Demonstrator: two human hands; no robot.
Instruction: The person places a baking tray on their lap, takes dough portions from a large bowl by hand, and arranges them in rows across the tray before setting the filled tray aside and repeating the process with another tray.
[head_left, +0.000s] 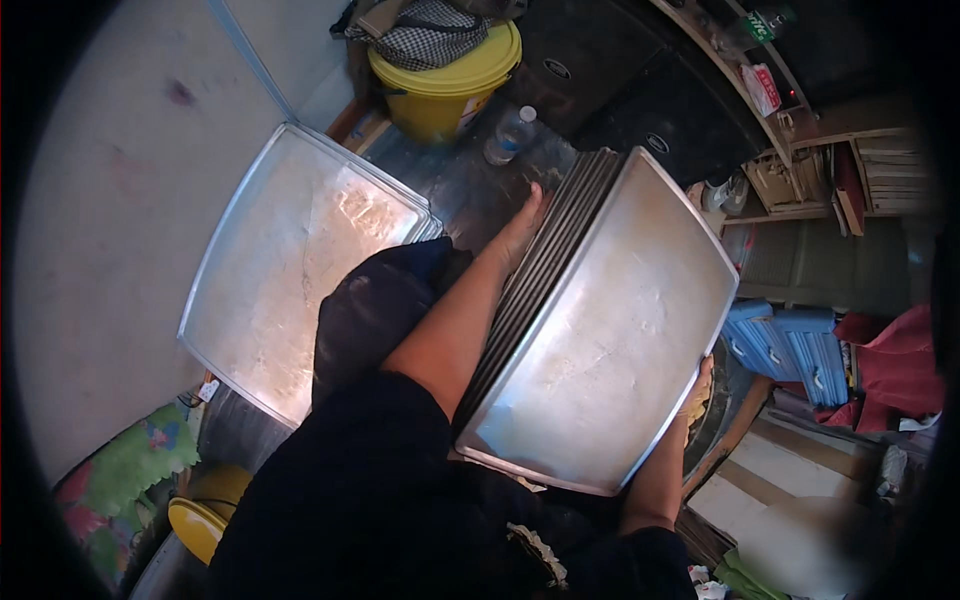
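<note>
Trays (605, 325) between left fingers (536, 198) and right fingers (707, 371)

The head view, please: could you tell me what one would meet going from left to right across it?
Green patterned cloth, metal tray pile, yellow bucket, left hand, tray stack held between both hands, right hand, blue items, red cloth.

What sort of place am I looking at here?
Probably a cramped storeroom or small workroom: rectangular silver metal trays are stacked in two piles, a round yellow plastic bucket stands nearby, and brown wooden shelves hold assorted items.
</note>
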